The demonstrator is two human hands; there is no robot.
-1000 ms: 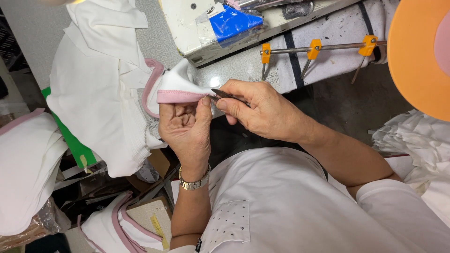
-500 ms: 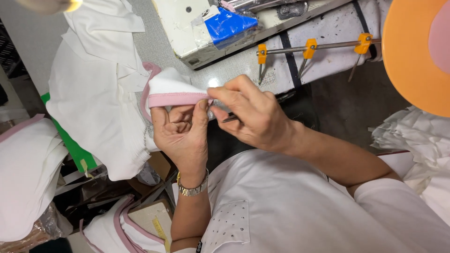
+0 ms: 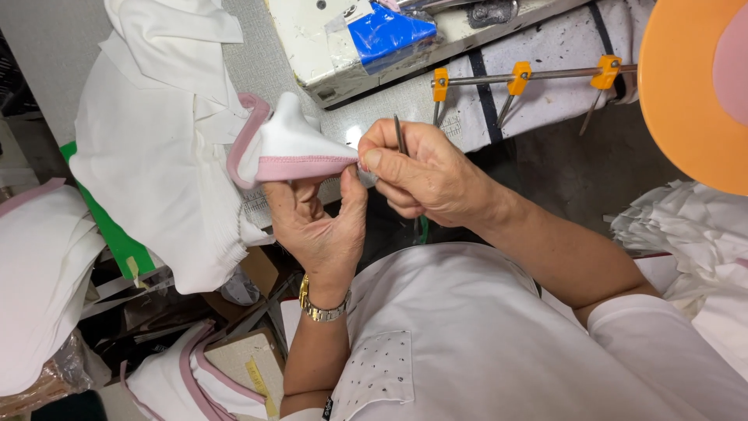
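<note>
Hands: two. Your left hand point(image 3: 319, 222) pinches one white cloth piece with pink trim point(image 3: 300, 152), held up in front of the sewing machine point(image 3: 327, 39). Your right hand point(image 3: 425, 175) squeezes one thin metal tool point(image 3: 398, 134) right at the trim's end. Three orange clips point(image 3: 520, 76) sit on the rod behind.

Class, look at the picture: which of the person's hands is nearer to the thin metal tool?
Right. The right hand pinches the thin metal tool between its fingertips; the left hand is beside it, holding the pink-trimmed white cloth.
</note>
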